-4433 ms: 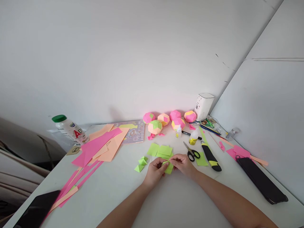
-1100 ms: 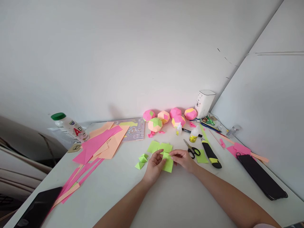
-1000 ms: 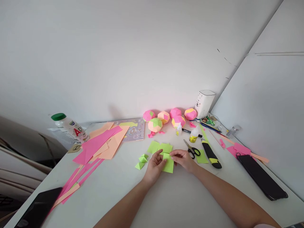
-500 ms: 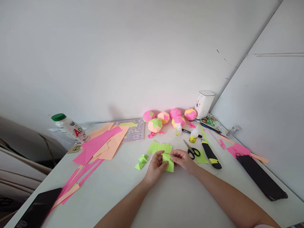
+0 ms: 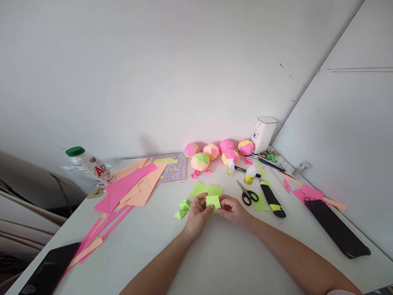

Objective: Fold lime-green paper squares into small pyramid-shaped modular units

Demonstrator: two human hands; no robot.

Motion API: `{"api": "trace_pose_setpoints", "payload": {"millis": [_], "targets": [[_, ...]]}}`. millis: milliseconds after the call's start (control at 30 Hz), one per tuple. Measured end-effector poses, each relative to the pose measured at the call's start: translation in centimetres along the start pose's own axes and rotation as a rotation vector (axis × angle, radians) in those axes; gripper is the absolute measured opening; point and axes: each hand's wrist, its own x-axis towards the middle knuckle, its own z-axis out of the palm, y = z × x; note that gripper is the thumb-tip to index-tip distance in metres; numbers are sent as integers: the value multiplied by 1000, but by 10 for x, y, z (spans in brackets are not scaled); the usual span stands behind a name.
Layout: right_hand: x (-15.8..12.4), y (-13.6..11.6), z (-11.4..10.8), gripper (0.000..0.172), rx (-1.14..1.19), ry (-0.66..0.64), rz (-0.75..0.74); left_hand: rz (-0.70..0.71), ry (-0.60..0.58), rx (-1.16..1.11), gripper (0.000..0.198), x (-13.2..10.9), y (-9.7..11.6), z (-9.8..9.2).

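Observation:
A small square of green paper (image 5: 213, 201) is held up between my two hands above the white table. My left hand (image 5: 198, 212) pinches its left side, thumb in front. My right hand (image 5: 232, 209) grips the right side with fingers closed, some of them hidden behind the paper. Just beyond the hands lie flat green paper sheets (image 5: 199, 189). Several folded green paper pieces (image 5: 182, 207) sit left of my left hand. Scissors (image 5: 247, 192) with black handles rest to the right of my right hand, beside another green sheet (image 5: 260, 202).
Faceted paper balls (image 5: 200, 162) stand along the wall. Glue bottles (image 5: 250, 175), a box cutter (image 5: 272, 199) and a black case (image 5: 337, 228) are on the right. Pink and peach paper (image 5: 125, 186), a white bottle (image 5: 91, 166) and a dark phone (image 5: 50, 268) are on the left.
The green paper in my hands now shows as a smaller, more upright square, seemingly folded or turned. My right hand has shifted slightly left, and its fingers have curled in.

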Motion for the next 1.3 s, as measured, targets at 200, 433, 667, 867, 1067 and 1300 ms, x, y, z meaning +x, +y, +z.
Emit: {"api": "trace_pose_setpoints", "payload": {"millis": [200,433,667,867,1067,1300], "targets": [[2,-1,-5,26,212,73,149,9,-81,66,43,-2,0,1],[1,7,-8,26,219,59,157,-36,-240,192,26,-6,1,2],[1,3,-5,23,203,10,188,59,-81,165,23,0,-1,0],[0,8,-4,23,196,-11,202,127,-104,250,29,-5,-11,-1],[-1,8,-4,22,170,-13,210,263,-126,487,18,-7,-15,-5],[1,6,-8,24,159,24,183,290,-94,481,32,-4,-13,-6]]}}
